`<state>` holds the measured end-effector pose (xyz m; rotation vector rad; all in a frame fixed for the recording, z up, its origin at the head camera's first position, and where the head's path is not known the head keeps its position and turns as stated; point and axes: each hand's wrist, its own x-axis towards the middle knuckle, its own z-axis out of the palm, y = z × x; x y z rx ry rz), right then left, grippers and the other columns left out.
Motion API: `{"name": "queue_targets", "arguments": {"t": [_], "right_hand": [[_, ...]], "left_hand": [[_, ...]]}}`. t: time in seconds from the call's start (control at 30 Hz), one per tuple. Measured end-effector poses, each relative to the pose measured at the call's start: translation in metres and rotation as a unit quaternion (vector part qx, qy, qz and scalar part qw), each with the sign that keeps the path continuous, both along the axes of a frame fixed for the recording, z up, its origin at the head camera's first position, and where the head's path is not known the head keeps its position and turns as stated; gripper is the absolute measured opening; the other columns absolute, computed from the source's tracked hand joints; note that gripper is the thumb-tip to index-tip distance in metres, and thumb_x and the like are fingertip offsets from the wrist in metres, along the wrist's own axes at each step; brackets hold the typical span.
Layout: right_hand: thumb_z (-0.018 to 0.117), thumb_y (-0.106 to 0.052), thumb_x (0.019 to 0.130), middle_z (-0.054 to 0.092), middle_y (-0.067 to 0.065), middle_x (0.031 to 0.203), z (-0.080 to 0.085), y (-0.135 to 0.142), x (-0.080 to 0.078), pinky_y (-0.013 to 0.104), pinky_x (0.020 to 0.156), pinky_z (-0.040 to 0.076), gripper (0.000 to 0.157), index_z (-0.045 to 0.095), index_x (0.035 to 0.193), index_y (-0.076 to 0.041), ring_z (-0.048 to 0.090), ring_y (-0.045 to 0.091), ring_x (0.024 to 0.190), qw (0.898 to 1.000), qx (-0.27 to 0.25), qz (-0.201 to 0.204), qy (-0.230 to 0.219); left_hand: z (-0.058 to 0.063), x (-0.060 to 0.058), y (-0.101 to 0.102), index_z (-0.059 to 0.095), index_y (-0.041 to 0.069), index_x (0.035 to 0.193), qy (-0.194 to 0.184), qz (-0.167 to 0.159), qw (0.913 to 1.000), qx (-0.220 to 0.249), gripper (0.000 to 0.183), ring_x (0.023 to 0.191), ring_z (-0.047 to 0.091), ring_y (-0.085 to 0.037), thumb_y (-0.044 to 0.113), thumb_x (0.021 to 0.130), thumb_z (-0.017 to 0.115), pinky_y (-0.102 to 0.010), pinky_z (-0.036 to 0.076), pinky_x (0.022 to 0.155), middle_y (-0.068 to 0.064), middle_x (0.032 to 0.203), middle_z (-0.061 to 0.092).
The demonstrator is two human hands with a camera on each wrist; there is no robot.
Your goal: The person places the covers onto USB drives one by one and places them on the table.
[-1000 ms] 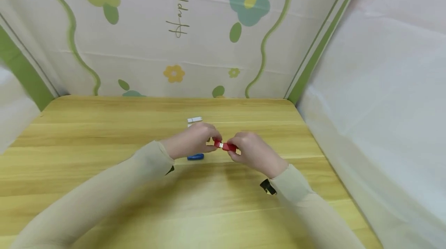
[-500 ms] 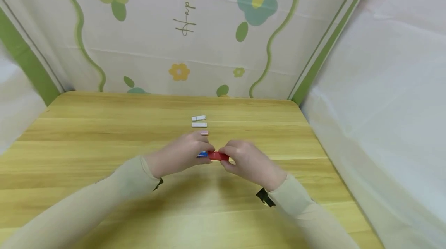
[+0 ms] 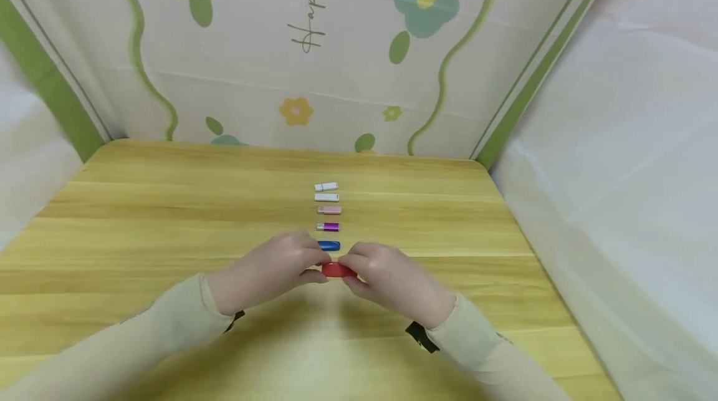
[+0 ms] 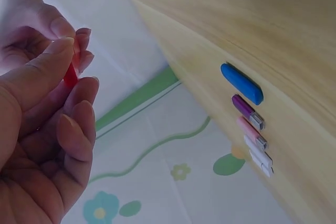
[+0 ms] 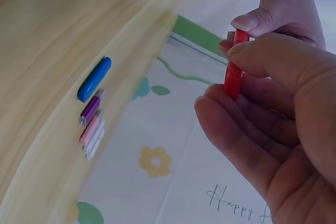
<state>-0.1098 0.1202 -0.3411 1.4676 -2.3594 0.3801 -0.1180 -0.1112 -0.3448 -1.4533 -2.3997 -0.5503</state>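
Note:
Between my two hands is a red USB flash drive (image 3: pixel 336 270), held above the table in front of the row of other drives. My left hand (image 3: pixel 268 273) pinches its left end between thumb and fingers. The right end is pinched by my right hand (image 3: pixel 392 282). No metal plug shows on it; in the right wrist view the red flash drive (image 5: pixel 233 80) appears as one narrow red piece, seen edge-on. Just beyond the hands lies a blue flash drive (image 3: pixel 331 246), its left tip overlapped by my left fingers in the head view.
Behind the blue one, a purple flash drive (image 3: pixel 332 227), a pink flash drive (image 3: pixel 333 210) and two white flash drives (image 3: pixel 327 198) lie in a column on the wooden table (image 3: pixel 168 214). A flower-printed curtain (image 3: pixel 348 64) hangs at the table's far edge.
The metal plug that showed between two red parts is now covered, the parts having come together. Both hands moved nearer the body with the drive, uncovering the purple and pink drives.

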Motion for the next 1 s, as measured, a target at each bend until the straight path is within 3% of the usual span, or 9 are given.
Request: {"name": "queue_targets", "arguments": {"t": [0.37,0.73,1.0], "right_hand": [[0.079,-0.008,0.083,0.064,-0.001,0.081,-0.005,-0.009,0.01,0.008,0.067,0.047,0.011,0.072,0.091,-0.005,0.057,0.006,0.068,1.0,0.009,0.016,0.012],[0.079,-0.009,0.083,0.062,-0.002,0.078,-0.012,-0.016,0.014,0.005,0.064,0.042,0.009,0.071,0.087,-0.007,0.053,0.004,0.065,1.0,0.025,0.014,-0.001],[0.079,-0.007,0.082,0.064,-0.002,0.079,-0.015,-0.019,0.015,0.005,0.064,0.043,0.009,0.071,0.087,-0.007,0.055,0.004,0.066,1.0,0.003,0.016,-0.006]], "left_hand": [[-0.004,0.015,-0.007,0.076,0.008,0.087,0.033,-0.004,0.9994,-0.009,0.023,0.069,0.056,-0.009,0.019,0.071,0.088,-0.016,0.05,0.066,0.003,0.076,0.067],[-0.007,0.023,-0.01,0.076,0.006,0.089,0.009,0.007,0.9995,-0.03,0.021,0.07,0.055,-0.008,0.019,0.075,0.086,-0.013,0.05,0.067,0.003,0.077,0.067],[-0.011,0.023,-0.012,0.076,0.006,0.088,0.022,0.001,0.9997,-0.008,0.022,0.069,0.055,-0.009,0.017,0.073,0.087,-0.013,0.05,0.067,0.003,0.075,0.066]]}}
